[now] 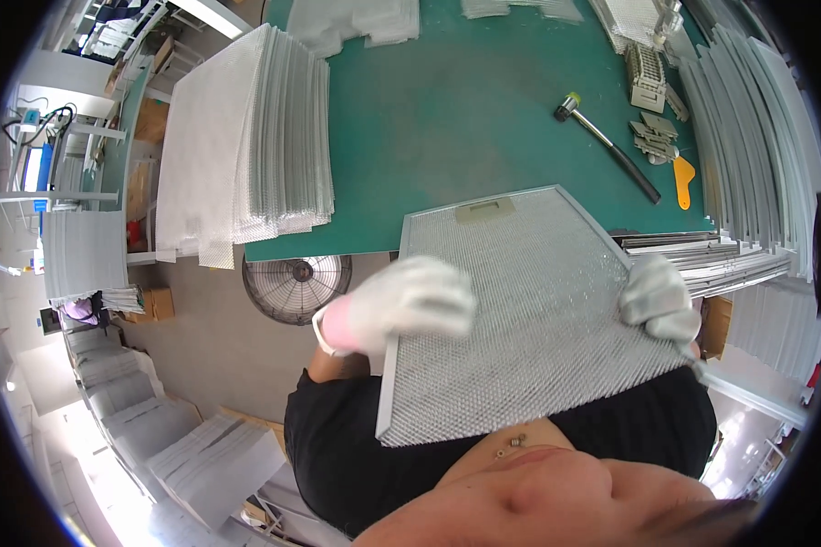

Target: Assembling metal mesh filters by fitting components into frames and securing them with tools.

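A silvery metal mesh filter panel [529, 319] tilts from the green table's front edge toward my body. Pale frame strips run along its far, left and right sides, while bare mesh shows along the near edge. A beige latch plate [485, 211] sits at the far edge. My right hand [657, 299], in a whitish glove, is closed with curled fingers on the panel's right edge. Over the left edge is my left hand [412, 303], in a white glove with a pink cuff. Motion smears its fingers, so their grip cannot be made out.
A rubber-headed mallet [608, 146] and an orange scraper [684, 182] lie on the green table [429, 118]. Small metal plates [655, 137] are piled nearby. Mesh sheets [246, 146] stack at left, frame strips [748, 146] at right. A floor fan [299, 284] stands beyond my left hand.
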`<action>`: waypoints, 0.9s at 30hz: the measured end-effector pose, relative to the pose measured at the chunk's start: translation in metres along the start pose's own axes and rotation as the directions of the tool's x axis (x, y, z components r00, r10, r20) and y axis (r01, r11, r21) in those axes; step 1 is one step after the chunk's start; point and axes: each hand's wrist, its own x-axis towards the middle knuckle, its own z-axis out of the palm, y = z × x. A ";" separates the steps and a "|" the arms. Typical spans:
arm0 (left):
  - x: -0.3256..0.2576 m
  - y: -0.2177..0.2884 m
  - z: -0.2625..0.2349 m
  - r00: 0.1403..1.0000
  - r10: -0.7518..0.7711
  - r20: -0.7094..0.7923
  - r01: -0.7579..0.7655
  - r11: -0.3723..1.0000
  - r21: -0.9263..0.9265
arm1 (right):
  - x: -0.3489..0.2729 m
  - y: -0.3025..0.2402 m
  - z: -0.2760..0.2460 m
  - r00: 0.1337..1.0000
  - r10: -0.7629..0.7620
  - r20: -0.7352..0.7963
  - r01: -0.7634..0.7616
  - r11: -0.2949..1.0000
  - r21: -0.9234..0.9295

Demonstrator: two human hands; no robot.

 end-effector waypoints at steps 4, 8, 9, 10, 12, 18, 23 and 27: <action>-0.047 -0.047 0.021 0.778 -0.613 -0.133 0.604 0.674 0.425 | -0.005 -0.013 0.015 0.998 0.052 -0.027 -0.054 0.995 -0.083; -0.051 -0.070 0.018 0.761 -0.635 -0.136 0.613 0.634 0.471 | -0.031 -0.013 0.013 0.996 0.062 -0.061 -0.060 0.998 0.020; -0.053 -0.073 0.019 0.760 -0.635 -0.136 0.613 0.633 0.472 | -0.031 -0.014 0.012 0.996 0.061 -0.062 -0.060 0.998 0.020; -0.056 -0.076 0.020 0.765 -0.631 -0.133 0.609 0.639 0.469 | -0.031 -0.015 0.012 0.996 0.079 -0.049 -0.078 0.997 0.022; -0.051 -0.081 0.014 0.794 -0.598 -0.111 0.575 0.676 0.461 | -0.018 -0.024 0.013 0.994 0.107 -0.026 -0.107 0.994 -0.017; -0.060 -0.076 0.014 0.700 -0.690 -0.181 0.608 0.443 0.659 | -0.006 -0.010 0.007 0.994 0.100 -0.042 -0.100 0.995 0.001; -0.027 -0.028 -0.010 0.683 -0.698 -0.215 0.730 0.663 0.167 | 0.022 0.015 -0.001 0.969 0.189 -0.159 -0.216 0.961 -0.173; 0.008 0.000 -0.019 0.825 0.153 -0.544 -0.137 0.988 0.069 | 0.026 0.046 0.011 0.873 0.240 -0.424 -0.317 0.941 -0.120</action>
